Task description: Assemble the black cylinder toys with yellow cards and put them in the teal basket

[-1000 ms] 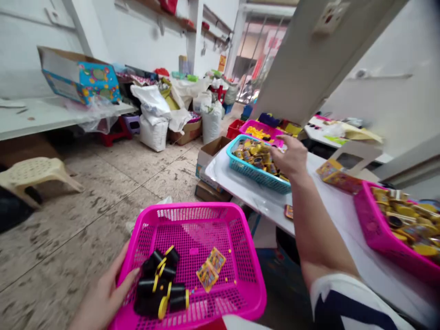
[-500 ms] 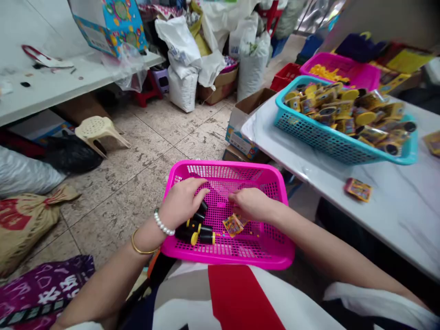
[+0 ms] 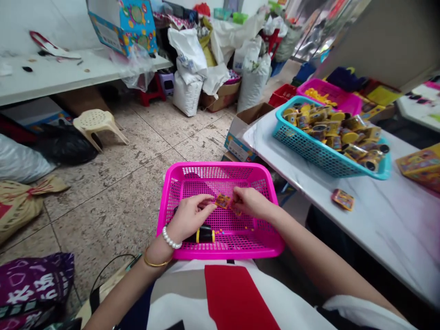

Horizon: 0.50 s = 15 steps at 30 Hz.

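In the head view, I see the small yellow-and-red printed packet has shifted away from me, up off its earlier spot in the bright pink plastic basket, and my left hand now pinches its left edge. My right hand curls over a second printed packet; I cannot tell whether it grips. Both hands are therefore occupied at the packets, beyond the black containers with yellow rims at near left.

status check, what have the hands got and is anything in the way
Left hand pinching small printed packet; right hand at another, grip unclear. Black containers partly hidden by left hand, inside pink basket.
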### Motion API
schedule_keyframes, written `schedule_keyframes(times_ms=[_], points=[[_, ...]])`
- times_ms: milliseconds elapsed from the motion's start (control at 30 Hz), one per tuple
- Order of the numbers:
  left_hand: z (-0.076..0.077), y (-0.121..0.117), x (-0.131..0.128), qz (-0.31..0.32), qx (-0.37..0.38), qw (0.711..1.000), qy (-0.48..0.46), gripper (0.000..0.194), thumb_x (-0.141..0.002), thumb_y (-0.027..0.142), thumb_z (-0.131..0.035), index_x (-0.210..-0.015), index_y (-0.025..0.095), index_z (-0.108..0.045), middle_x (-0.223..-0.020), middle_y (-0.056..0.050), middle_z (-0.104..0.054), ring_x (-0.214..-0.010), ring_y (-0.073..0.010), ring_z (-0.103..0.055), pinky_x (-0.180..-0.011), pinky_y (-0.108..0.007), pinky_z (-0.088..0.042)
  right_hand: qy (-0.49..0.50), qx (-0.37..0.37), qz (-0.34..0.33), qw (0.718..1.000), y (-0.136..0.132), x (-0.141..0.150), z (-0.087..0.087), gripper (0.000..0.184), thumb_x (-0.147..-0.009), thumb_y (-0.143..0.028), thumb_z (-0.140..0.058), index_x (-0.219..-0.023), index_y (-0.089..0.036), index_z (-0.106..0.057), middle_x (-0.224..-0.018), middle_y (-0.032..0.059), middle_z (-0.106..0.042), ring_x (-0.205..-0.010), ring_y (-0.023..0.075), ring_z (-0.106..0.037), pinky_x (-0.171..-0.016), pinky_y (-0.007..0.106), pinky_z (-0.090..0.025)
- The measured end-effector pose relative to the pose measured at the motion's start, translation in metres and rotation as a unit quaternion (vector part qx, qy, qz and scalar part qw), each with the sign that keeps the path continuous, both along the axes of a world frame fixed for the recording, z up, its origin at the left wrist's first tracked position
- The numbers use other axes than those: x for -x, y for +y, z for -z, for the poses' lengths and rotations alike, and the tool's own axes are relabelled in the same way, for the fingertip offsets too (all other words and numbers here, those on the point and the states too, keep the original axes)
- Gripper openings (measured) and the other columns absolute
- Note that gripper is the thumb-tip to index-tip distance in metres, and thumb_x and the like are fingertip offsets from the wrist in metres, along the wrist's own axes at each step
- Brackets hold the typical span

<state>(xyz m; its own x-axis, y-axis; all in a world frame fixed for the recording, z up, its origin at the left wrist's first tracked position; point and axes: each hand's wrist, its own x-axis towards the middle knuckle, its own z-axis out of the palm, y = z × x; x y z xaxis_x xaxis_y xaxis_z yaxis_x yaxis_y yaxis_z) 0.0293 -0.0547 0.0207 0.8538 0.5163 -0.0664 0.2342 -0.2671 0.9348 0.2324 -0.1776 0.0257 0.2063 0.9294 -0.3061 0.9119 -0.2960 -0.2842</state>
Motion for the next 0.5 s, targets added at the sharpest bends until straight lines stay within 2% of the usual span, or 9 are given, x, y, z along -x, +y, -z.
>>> schedule_keyframes(times_ms=[100, 300, 433, 500], points=[[0.009, 0.002, -0.001, 0.002, 0.013, 1.000, 0.000, 0.026, -0.084, 0.033, -0.064, -0.107, 0.019, -0.068, -0.094, -0.004, -0.073, -0.086, -0.0181, -0.068, -0.078, -0.030, -0.055, 0.033, -0.014, 0.004, 0.999, 0.011, 0.001, 0.008, 0.014, -0.076, -0.008, -0.062, -0.088, -0.015, -0.058, -0.075, 0.0026, -0.066, -0.066, 0.0137, -0.058, -0.057, 0.022, -0.034], [0.020, 0.008, 0.000, -0.043, -0.057, 0.997, 0.026, 0.033, -0.080, 0.032, -0.070, -0.108, 0.017, -0.068, -0.092, -0.007, -0.073, -0.084, -0.0202, -0.068, -0.076, -0.032, -0.054, 0.024, -0.031, -0.004, 0.999, 0.025, 0.000, 0.030, 0.030, -0.076, -0.007, -0.064, -0.105, -0.011, -0.058, -0.075, 0.0047, -0.068, -0.066, 0.0164, -0.059, -0.055, 0.023, -0.032], [0.017, 0.009, 0.002, -0.047, -0.031, 0.998, 0.027, 0.033, -0.080, 0.031, -0.070, -0.110, 0.017, -0.068, -0.093, -0.006, -0.073, -0.083, -0.0195, -0.068, -0.077, -0.031, -0.054, 0.027, -0.039, -0.017, 0.999, 0.026, -0.005, 0.037, 0.011, -0.082, -0.013, -0.063, -0.092, -0.014, -0.068, -0.075, 0.0042, -0.069, -0.066, 0.0157, -0.060, -0.057, 0.023, -0.035], [0.016, 0.009, 0.002, -0.048, -0.027, 0.998, 0.030, 0.034, -0.079, 0.031, -0.071, -0.110, 0.017, -0.068, -0.092, -0.006, -0.073, -0.083, -0.0195, -0.068, -0.077, -0.031, -0.053, 0.038, -0.047, -0.047, 0.997, 0.024, -0.006, 0.037, 0.012, -0.086, -0.015, -0.062, -0.089, -0.019, -0.073, -0.081, 0.0030, -0.070, -0.074, 0.0153, -0.062, -0.064, 0.023, -0.039]])
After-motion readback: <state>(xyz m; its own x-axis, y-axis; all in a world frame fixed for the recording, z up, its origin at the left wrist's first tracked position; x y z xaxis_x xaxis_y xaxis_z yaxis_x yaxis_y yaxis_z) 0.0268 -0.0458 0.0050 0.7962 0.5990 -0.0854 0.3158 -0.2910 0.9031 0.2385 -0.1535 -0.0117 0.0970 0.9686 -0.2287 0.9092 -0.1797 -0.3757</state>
